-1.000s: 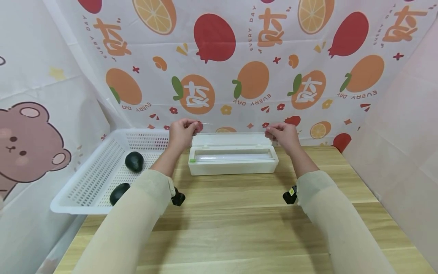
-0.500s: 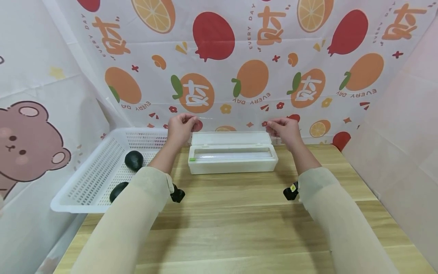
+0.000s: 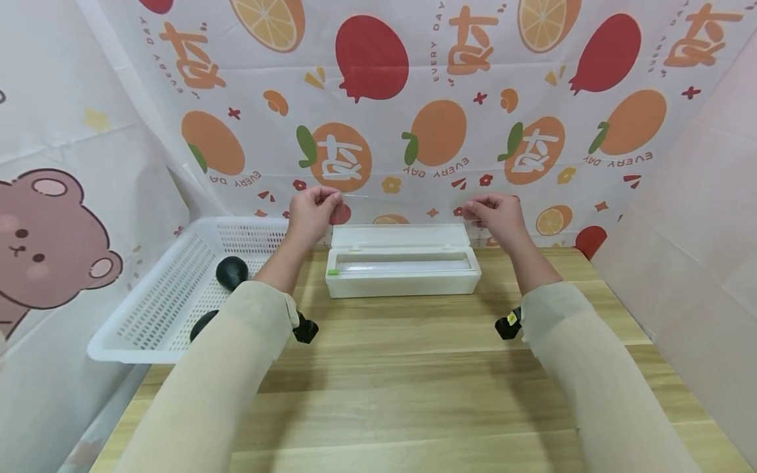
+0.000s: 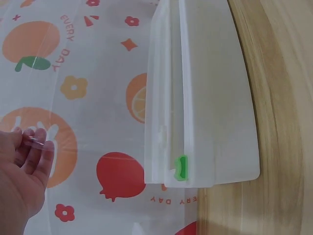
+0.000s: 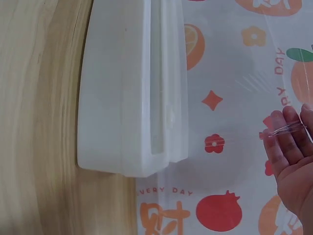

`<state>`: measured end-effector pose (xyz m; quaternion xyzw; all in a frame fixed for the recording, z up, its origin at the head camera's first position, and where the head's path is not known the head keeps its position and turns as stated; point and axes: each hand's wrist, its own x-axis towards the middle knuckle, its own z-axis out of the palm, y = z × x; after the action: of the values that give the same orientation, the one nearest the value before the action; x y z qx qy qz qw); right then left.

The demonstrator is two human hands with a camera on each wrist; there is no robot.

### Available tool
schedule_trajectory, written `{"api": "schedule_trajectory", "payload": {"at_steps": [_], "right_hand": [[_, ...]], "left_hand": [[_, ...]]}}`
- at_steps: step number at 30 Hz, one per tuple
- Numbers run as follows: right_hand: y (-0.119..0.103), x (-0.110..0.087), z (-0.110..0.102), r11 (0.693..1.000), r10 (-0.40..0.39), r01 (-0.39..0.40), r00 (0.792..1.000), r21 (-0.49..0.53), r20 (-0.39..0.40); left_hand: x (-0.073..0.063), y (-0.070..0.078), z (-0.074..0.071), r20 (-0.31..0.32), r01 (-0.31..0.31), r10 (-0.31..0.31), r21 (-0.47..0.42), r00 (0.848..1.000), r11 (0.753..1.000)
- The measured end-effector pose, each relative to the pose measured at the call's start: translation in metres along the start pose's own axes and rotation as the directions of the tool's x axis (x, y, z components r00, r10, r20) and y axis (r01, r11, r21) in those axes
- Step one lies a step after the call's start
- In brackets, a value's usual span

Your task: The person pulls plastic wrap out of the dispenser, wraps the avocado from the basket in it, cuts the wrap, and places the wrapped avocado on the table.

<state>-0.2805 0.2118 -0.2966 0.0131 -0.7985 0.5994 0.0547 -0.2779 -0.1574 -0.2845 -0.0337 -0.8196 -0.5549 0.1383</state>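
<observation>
A white cling film dispenser lies near the back of the table, its lid tilted up and a film roll visible inside. The green cutter slider sits at its left end. My left hand, above and behind the box's left end, pinches one corner of a clear cling film sheet. Across from it, my right hand pinches the film's other corner, which is bunched in the right wrist view. The sheet spans between both hands above the box; most of it is too transparent to trace.
A white perforated basket stands at the left, with a dark green oval fruit inside and another partly behind my left sleeve. A fruit-print cloth hangs behind the wooden table.
Both hands have risen slightly with the film, and the right hand has shifted a little to the right. The dispenser stays in place.
</observation>
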Motion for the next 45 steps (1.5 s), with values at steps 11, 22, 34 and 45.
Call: {"api": "schedule_trajectory", "payload": {"at_steps": [11, 22, 34, 45], "right_hand": [[-0.013, 0.0, -0.007, 0.996, -0.019, 0.019, 1.0, -0.082, 0.002], [-0.025, 0.001, -0.013, 0.995, -0.022, 0.024, 0.999, -0.097, 0.025], [-0.034, 0.006, -0.017, 0.994, -0.003, 0.002, 1.0, -0.112, -0.012], [-0.047, 0.009, -0.019, 0.994, -0.036, 0.036, 0.999, -0.107, -0.005]], "left_hand": [[0.001, 0.012, -0.004, 0.003, -0.032, 0.033, -0.025, 0.999, 0.999], [0.002, 0.02, -0.006, 0.0, -0.012, 0.012, -0.052, 1.0, 0.999], [0.008, 0.033, -0.009, 0.011, -0.036, 0.037, -0.096, 0.999, 0.995], [0.017, 0.05, -0.017, 0.028, -0.046, 0.048, -0.087, 0.998, 0.995]]}}
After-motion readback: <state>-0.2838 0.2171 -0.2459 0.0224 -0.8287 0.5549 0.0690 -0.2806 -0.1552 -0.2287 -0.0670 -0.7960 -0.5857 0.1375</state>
